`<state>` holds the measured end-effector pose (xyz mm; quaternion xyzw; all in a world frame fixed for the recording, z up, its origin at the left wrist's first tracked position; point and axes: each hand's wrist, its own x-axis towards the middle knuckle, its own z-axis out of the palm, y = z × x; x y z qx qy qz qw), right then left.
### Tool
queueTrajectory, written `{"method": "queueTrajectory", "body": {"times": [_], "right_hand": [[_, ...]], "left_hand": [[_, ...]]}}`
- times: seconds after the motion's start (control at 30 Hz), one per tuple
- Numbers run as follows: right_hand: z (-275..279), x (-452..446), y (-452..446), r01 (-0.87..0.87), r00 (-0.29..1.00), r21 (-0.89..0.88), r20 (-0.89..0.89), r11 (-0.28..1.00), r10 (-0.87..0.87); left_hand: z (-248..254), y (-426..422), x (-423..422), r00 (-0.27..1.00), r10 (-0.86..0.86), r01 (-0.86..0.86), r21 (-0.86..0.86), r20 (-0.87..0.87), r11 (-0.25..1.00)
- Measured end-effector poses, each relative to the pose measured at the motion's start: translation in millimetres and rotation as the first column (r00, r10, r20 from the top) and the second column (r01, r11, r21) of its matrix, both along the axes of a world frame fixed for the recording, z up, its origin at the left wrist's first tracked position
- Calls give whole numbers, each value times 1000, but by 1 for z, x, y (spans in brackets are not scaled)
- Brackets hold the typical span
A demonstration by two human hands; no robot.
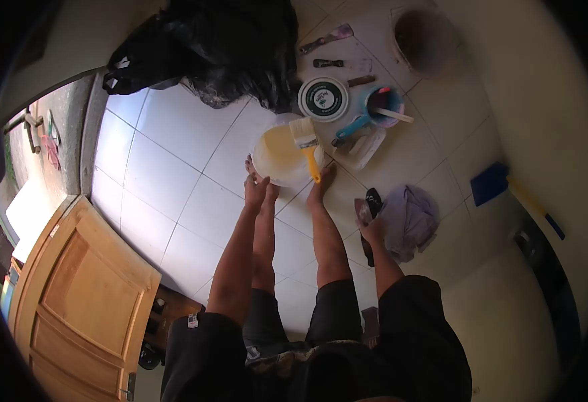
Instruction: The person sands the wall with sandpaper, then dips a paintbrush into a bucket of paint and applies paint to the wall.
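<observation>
On the tiled floor between the feet stands a white tub (277, 151) with pale yellow contents. A wide brush (309, 149) with a yellow handle lies across its right side. My left hand (256, 190) pinches the tub's near rim. Further right, my right hand (372, 226) is beside a crumpled grey-purple cloth (411, 221), its fingers round a small pinkish object (362, 210) that I cannot make out. A black item (373, 199) lies against that hand.
Beyond the tub are a round lid (322, 98), a blue pot (382, 106), a white tray (369, 149), scrapers (327, 39) and a bucket (418, 41). Black plastic (220, 53) lies upper left, a wooden door (93, 295) lower left, a blue brush (489, 184) right.
</observation>
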<state>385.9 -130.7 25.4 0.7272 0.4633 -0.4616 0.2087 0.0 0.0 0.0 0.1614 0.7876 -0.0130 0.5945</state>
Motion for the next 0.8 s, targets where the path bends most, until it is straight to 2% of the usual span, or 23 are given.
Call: {"method": "queueTrajectory", "body": {"times": [0.03, 0.07, 0.1, 0.17, 0.2, 0.3, 0.33, 0.43, 0.47, 0.57, 0.6, 0.63, 0.7, 0.73, 0.77, 0.8], "right_hand": [[22, -15, 20, 93, 994, 35, 58, 995, -95], [-23, -26, 52, 229, 972, 131, 27, 965, -234], [-77, -35, 79, 355, 933, 226, -27, 907, -359], [-81, -82, 106, 593, 791, 135, -287, 794, -541], [-68, -107, 128, 641, 720, 19, -363, 767, -592], [-121, -140, 121, 628, 750, 62, -314, 776, -582], [-115, -142, 131, 566, 816, 115, -218, 816, -535], [-109, -143, 146, 631, 770, 107, -205, 769, -604], [-104, -139, 146, 571, 821, 221, -184, 791, -541], [-71, -122, 163, 548, 829, 225, -275, 806, -487], [-44, -119, 191, 598, 786, 287, -392, 748, -478], [-17, -113, 199, 571, 806, 303, -383, 763, -451], [39, -102, 206, 512, 845, 330, -355, 793, -399], [60, -94, 209, 434, 887, 351, -330, 830, -324], [91, -86, 204, 351, 923, 367, -291, 861, -252], [126, -82, 208, 251, 950, 473, -289, 844, -121]], "left_hand": [[26, 13, 3, 992, 107, -111, 58, 69, 992], [43, 20, 5, 967, 213, -231, 121, 142, 965], [-63, 60, 20, 955, 235, -273, 219, 183, 937], [-74, 58, 10, 940, 311, -339, 290, 140, 895], [-77, 55, 0, 917, 356, -393, 256, 178, 883], [-95, 51, -25, 939, 221, -260, 123, 265, 958], [-101, 50, -31, 912, 228, -279, 107, 341, 954], [-100, 58, -29, 965, -125, 73, 225, 229, 972], [-94, 59, -21, 932, -363, 348, 295, -5, 890], [-88, 52, -3, 976, -68, -4, 331, 205, 944], [-73, 72, 5, 962, -271, 238, 381, 35, 893], [-64, 68, 7, 967, -253, 236, 409, -14, 882], [-48, 40, -2, 993, -97, 59, 413, 70, 909], [-35, 40, -6, 994, -25, -21, 408, 107, 913], [0, 39, -6, 990, 31, -80, 354, 140, 932], [22, 37, -9, 986, 50, -107, 372, 160, 922]]}}
